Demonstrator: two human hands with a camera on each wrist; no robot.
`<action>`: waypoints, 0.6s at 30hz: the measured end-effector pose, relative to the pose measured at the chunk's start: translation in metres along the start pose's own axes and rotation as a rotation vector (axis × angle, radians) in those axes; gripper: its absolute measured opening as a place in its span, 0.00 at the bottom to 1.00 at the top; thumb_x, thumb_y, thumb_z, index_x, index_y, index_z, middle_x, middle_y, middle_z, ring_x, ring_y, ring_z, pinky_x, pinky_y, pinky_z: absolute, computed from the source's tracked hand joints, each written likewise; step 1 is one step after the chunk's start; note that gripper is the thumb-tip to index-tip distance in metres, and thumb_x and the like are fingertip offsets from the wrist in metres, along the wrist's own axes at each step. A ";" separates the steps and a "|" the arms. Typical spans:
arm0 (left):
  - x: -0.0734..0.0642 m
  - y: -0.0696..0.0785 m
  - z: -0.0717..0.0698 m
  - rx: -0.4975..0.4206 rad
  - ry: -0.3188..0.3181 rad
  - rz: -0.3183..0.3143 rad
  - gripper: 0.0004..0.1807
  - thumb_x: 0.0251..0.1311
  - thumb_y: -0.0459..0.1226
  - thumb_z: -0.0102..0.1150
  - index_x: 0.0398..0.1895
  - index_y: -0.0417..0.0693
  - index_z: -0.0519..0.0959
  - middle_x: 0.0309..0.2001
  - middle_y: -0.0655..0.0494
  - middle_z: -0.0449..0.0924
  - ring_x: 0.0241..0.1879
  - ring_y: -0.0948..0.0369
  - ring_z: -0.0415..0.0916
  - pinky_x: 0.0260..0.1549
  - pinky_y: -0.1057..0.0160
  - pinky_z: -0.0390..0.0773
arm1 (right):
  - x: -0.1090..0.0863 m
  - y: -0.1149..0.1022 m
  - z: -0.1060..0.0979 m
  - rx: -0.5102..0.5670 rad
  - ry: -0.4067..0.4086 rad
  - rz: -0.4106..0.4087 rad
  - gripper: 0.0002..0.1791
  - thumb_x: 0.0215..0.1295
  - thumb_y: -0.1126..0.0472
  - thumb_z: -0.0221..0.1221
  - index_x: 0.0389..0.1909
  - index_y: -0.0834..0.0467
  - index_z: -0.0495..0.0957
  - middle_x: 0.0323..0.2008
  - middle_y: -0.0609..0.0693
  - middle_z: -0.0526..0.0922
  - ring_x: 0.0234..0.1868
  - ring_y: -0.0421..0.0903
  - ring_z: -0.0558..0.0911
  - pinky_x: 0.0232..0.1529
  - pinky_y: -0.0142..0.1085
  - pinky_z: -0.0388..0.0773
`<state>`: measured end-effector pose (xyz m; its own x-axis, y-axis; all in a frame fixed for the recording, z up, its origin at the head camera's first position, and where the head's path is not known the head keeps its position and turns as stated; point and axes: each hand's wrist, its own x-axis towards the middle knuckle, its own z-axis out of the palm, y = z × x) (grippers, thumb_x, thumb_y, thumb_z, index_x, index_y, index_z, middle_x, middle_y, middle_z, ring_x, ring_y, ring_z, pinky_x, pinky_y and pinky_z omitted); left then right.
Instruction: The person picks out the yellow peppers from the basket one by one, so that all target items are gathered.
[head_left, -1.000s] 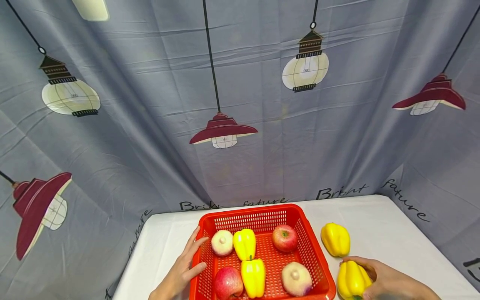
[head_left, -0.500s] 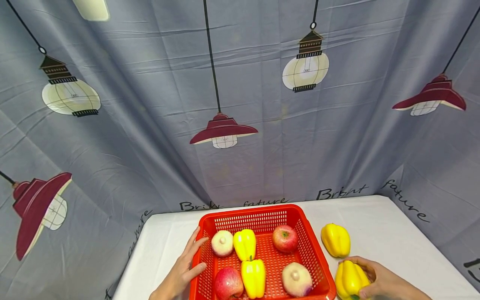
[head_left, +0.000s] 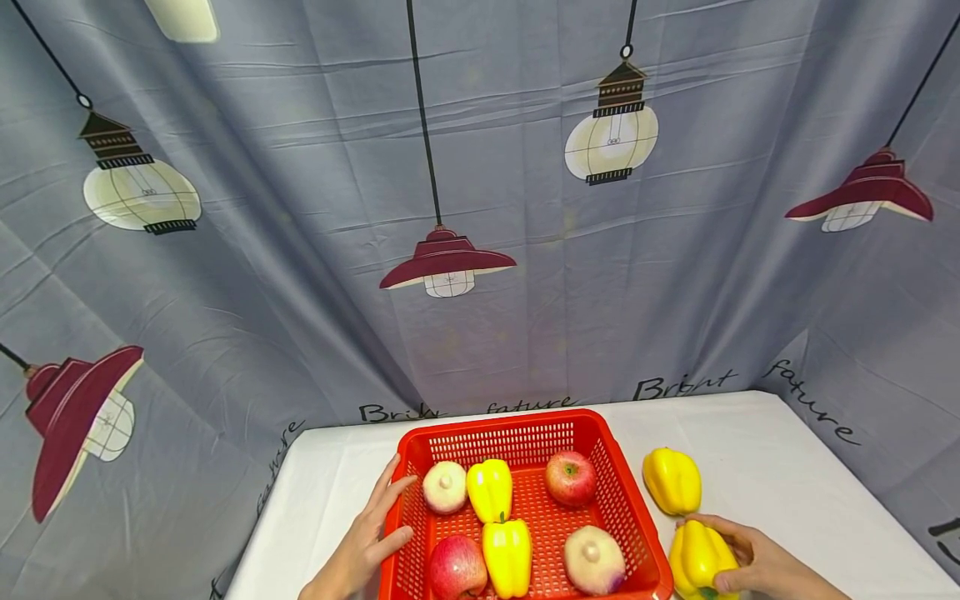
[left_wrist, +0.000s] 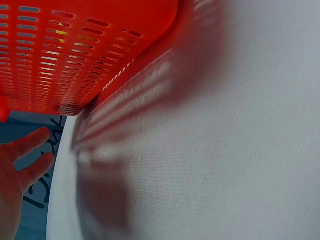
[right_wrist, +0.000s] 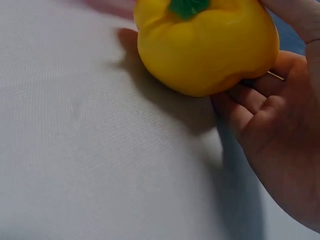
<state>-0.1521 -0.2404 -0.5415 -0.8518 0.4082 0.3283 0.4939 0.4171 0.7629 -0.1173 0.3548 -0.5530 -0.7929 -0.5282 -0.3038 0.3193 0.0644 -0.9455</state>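
My right hand grips a yellow bell pepper beside the right wall of a red plastic basket. In the right wrist view the thumb and fingers lie round this pepper, and its green stem end shows. The pepper sits on or just above the white cloth. My left hand is at the basket's left side, its fingers spread and fairly straight near the rim. In the left wrist view the fingers show beside the basket's slotted wall; contact is hard to tell.
The basket holds two yellow peppers, a red apple, another apple, and two pale round turnip-like vegetables. Another yellow pepper lies right of the basket on the white table. A grey printed curtain stands behind.
My right hand has shifted slightly left with the yellow pepper, closer to the basket. The left hand, the basket and its contents stay put.
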 end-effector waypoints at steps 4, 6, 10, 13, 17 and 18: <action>0.000 0.001 -0.001 0.009 0.002 -0.008 0.32 0.65 0.39 0.56 0.74 0.48 0.66 0.81 0.52 0.40 0.68 0.45 0.60 0.48 0.60 0.81 | 0.000 0.001 0.001 0.029 0.009 -0.004 0.42 0.76 0.58 0.55 0.76 0.74 0.42 0.65 0.54 0.73 0.58 0.49 0.77 0.58 0.40 0.77; 0.000 0.002 -0.001 0.005 -0.001 -0.008 0.32 0.65 0.39 0.55 0.74 0.48 0.66 0.81 0.51 0.40 0.68 0.46 0.60 0.48 0.60 0.81 | -0.001 0.001 0.002 0.040 0.004 -0.025 0.44 0.77 0.57 0.54 0.76 0.74 0.37 0.69 0.55 0.69 0.60 0.43 0.77 0.60 0.38 0.75; 0.000 0.004 -0.001 -0.001 -0.001 -0.009 0.32 0.65 0.39 0.56 0.74 0.49 0.66 0.81 0.51 0.40 0.68 0.45 0.60 0.47 0.60 0.81 | -0.004 0.001 0.003 0.069 -0.024 -0.068 0.43 0.78 0.59 0.52 0.77 0.72 0.35 0.71 0.51 0.66 0.63 0.37 0.74 0.62 0.37 0.72; 0.000 0.004 -0.001 0.005 0.004 -0.006 0.32 0.65 0.39 0.56 0.73 0.49 0.67 0.81 0.51 0.41 0.69 0.44 0.59 0.48 0.60 0.81 | -0.005 0.001 0.004 0.088 -0.037 -0.077 0.38 0.79 0.61 0.50 0.77 0.70 0.40 0.69 0.46 0.69 0.63 0.41 0.75 0.62 0.39 0.73; 0.000 0.004 -0.001 -0.004 0.006 -0.017 0.32 0.65 0.39 0.56 0.73 0.50 0.67 0.81 0.52 0.40 0.68 0.44 0.60 0.46 0.60 0.81 | -0.004 0.003 0.003 0.067 -0.026 -0.074 0.40 0.79 0.59 0.51 0.77 0.71 0.40 0.70 0.50 0.69 0.63 0.42 0.75 0.62 0.39 0.74; 0.000 0.004 -0.001 -0.011 0.006 -0.027 0.32 0.64 0.40 0.56 0.73 0.50 0.67 0.81 0.53 0.40 0.68 0.44 0.61 0.46 0.61 0.81 | -0.004 0.003 0.003 0.066 -0.017 -0.067 0.41 0.79 0.58 0.51 0.77 0.72 0.38 0.70 0.52 0.68 0.62 0.42 0.76 0.61 0.38 0.74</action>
<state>-0.1508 -0.2397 -0.5378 -0.8658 0.3918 0.3112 0.4690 0.4191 0.7774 -0.1116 0.3548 -0.5546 -0.8051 -0.5434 -0.2378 0.2997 -0.0267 -0.9537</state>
